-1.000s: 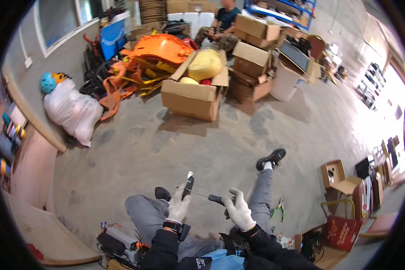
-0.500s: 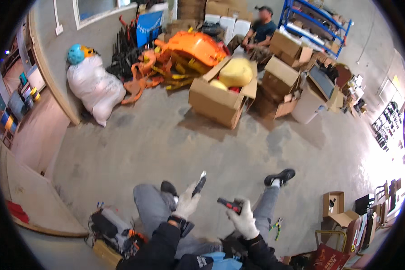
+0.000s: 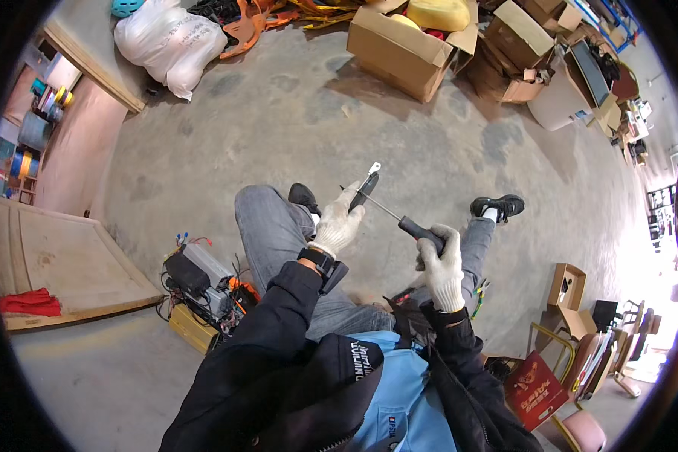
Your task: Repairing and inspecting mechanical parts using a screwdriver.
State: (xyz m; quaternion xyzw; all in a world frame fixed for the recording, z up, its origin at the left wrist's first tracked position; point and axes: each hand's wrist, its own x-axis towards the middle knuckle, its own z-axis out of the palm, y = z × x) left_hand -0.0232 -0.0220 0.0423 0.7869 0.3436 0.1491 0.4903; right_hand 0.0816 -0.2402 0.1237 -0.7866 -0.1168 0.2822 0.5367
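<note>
White-gloved hands (image 3: 339, 228) grasp a partly hidden black piece (image 3: 366, 189), left, and a screwdriver (image 3: 419, 231), right.

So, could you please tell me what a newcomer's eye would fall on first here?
Probably the screwdriver, held in the gloved right hand near the middle and pointing toward a slim black part in the gloved left hand. Next might come the bulging white bag at the upper left and the open cardboard box at the top.
</note>
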